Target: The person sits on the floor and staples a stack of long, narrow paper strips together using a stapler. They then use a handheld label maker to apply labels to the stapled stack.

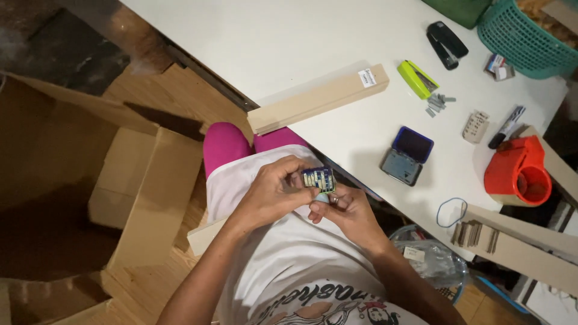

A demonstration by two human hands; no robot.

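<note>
Sitting beside an open cardboard box, the person pinches a small lined stamp block between both hands above the lap. The left hand curls its fingers tight over the block's left edge; the right hand grips from below, fingertips closed under it. Right of the fingers, an open ink pad lies untouched on the white table, so inking looks not yet done.

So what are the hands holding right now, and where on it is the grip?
Both hands share one small rectangular patterned block. The left hand pinches its left edge between fingertips and thumb; the right hand supports it from underneath. Its exact kind cannot be told.
</note>
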